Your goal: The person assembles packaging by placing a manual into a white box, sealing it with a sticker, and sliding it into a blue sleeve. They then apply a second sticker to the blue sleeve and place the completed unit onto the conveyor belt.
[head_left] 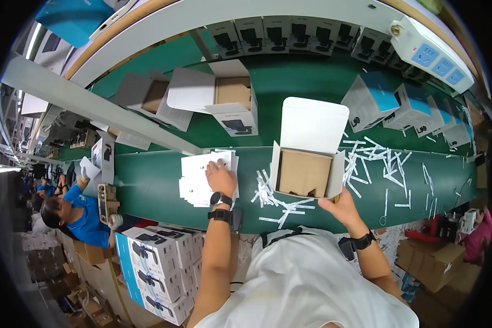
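An open white box [314, 123] stands on the green work surface in front of me, its lid flap raised and a brown cardboard insert [305, 172] inside. My right hand [341, 209] grips the box at its near right corner; the thumb shows and the other fingers are mostly hidden. A small yellow bit shows by that hand, too small to name. To the left lies a pile of white leaflets [194, 180]. On it my left hand [221, 177] rests, its fingers apart and laid over the top sheets.
Paper strips [388, 164] lie scattered right of the box. Two more open boxes [235, 117] [153, 101] stand beyond the leaflets, and closed boxes [372, 101] at far right. Stacked cartons [158, 268] stand at lower left. A co-worker [82, 213] in blue is at left. A power strip [432, 54] hangs upper right.
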Tool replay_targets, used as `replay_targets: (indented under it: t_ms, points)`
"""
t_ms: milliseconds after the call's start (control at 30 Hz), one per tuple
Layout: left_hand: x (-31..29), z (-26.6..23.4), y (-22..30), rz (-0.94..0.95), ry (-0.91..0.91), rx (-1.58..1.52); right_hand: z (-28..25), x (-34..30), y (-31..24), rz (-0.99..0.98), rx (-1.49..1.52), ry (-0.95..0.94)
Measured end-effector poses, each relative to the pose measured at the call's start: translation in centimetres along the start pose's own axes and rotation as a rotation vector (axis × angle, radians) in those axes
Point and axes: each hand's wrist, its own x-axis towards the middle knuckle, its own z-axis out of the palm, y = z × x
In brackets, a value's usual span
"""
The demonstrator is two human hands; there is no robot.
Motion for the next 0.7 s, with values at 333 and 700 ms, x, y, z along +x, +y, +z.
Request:
replay_targets:
  t_ms: [333,700]
  points:
    - [-4.2,-19.0,5.5,-0.091,0.74,-0.981,-5.6,-5.7,6.3,0.276,0.007,0.285]
    - [-3.9,-19.3,11.1,0.623,0.601,-0.512,-3.1,-5.2,6.9,0.254,-0.127,0.024]
